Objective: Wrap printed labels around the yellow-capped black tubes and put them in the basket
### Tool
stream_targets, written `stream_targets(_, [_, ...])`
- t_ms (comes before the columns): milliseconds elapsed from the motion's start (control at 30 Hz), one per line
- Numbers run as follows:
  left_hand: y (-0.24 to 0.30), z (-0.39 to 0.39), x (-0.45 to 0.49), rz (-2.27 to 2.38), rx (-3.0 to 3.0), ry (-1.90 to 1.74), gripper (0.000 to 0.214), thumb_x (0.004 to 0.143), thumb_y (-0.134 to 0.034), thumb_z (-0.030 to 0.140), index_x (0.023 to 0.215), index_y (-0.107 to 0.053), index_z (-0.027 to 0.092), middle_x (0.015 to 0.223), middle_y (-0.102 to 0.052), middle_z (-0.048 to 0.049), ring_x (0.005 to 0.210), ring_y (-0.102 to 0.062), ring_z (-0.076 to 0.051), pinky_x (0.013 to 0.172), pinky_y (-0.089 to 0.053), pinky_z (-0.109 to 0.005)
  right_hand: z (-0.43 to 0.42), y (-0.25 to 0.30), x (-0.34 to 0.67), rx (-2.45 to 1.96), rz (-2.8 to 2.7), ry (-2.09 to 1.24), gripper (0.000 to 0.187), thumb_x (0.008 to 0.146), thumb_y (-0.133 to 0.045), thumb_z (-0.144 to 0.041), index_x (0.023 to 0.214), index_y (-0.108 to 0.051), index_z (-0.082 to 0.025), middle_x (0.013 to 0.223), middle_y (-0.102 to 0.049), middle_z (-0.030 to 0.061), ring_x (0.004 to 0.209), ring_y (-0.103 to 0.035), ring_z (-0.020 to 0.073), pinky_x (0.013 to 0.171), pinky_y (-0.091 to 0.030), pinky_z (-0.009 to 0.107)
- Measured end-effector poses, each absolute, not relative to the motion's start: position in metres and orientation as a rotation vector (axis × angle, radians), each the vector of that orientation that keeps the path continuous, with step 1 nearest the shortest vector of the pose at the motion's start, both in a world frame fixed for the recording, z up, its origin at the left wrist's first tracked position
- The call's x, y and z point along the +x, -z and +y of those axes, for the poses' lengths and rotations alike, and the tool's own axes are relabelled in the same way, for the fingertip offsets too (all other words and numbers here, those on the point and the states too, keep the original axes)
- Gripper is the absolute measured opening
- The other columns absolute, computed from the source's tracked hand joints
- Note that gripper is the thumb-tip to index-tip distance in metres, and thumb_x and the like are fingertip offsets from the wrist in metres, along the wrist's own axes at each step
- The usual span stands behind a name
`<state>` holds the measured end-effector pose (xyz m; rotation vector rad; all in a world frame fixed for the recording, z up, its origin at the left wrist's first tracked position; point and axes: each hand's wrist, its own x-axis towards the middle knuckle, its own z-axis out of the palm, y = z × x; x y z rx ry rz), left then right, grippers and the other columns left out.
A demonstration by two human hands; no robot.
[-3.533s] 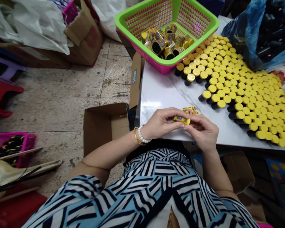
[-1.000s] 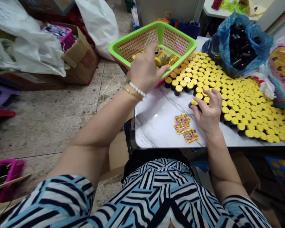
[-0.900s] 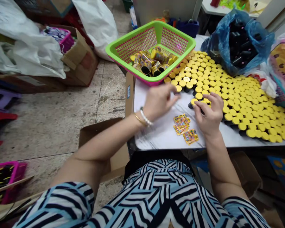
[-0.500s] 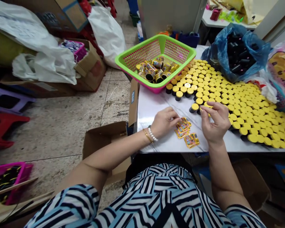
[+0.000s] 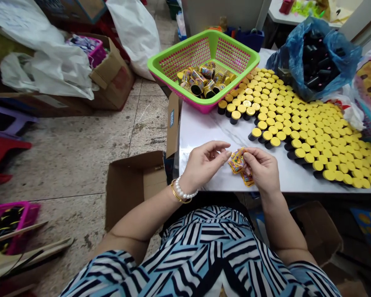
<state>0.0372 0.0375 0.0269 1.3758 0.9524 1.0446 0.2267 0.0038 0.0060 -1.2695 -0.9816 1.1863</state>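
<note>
On the white tabletop (image 5: 213, 128) lie small stacks of yellow printed labels (image 5: 235, 165), close to the front edge. My right hand (image 5: 265, 171) pinches one label (image 5: 239, 155) between thumb and forefinger, partly covering the stacks. Just left of the labels is my left hand (image 5: 205, 164), its thumb and fingers apart with nothing between them. A white bead bracelet circles the left wrist. Beyond both hands, black cylinders with yellow tops (image 5: 275, 142) stand upright in a packed group.
A green and pink basket (image 5: 156, 66) holds several labelled cylinders at the back. Behind the packed group, a blue plastic bag (image 5: 280, 66) contains black pieces. An open cardboard box (image 5: 123, 189) stands on the floor at left. White sacks (image 5: 136, 37) and cartons are farther off.
My right hand has come down and left from near the yellow tops to the labels, and now pinches one. My left hand has drawn back leftward from the stack, fingers opening.
</note>
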Motion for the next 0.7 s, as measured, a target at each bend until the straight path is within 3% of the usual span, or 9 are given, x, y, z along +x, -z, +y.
stream_targets(167, [-0.016,0.041,0.033,0.852,1.074,-0.773,0.036,0.08,-0.085,0.041,0.098,-0.075,0.011,0.076,-0.07,-0.0035,0.056,-0.054,-0.007,0.051,-0.042,-0.02,-0.001,-0.006,0.22,-1.292,-1.089,-1.13,0.021,0.088,-0.079,-0.041,0.095,-0.079,-0.022,0.065,-0.067,-0.002,0.05,-0.053,0.0089,0.05,-0.047,0.023])
stream_targets(367, [-0.017,0.048,0.029,0.795,1.165,-0.723,0.032,0.07,-0.091,0.037,0.081,-0.077,0.01,0.079,-0.075,-0.007,0.07,-0.065,-0.012,0.068,-0.052,-0.023,0.001,-0.01,0.229,-1.298,-1.399,-1.153,0.019,0.088,-0.079,-0.04,0.093,-0.08,-0.021,0.09,-0.078,0.0038,0.081,-0.07,0.0155,0.075,-0.057,0.028])
stream_targets(567, [-0.023,0.027,0.03,1.028,1.157,-1.065,0.028,0.083,-0.083,0.04,0.086,-0.074,0.013,0.071,-0.069,-0.0015,0.053,-0.052,-0.006,0.051,-0.042,-0.018,0.001,-0.006,0.225,-1.358,-1.184,-0.999,0.023,0.085,-0.082,-0.042,0.083,-0.077,-0.02,0.077,-0.074,0.0011,0.066,-0.064,0.0135,0.064,-0.055,0.026])
stream_targets(700, [-0.018,0.003,0.037,1.067,1.184,-1.108,0.029,0.09,-0.077,0.041,0.083,-0.074,0.013,0.067,-0.067,-0.0012,0.05,-0.051,-0.006,0.048,-0.041,-0.019,-0.008,0.004,0.213,-1.414,-1.099,-0.881,0.029,0.089,-0.077,-0.046,0.079,-0.074,-0.019,0.061,-0.064,-0.0021,0.053,-0.053,0.0109,0.053,-0.047,0.025])
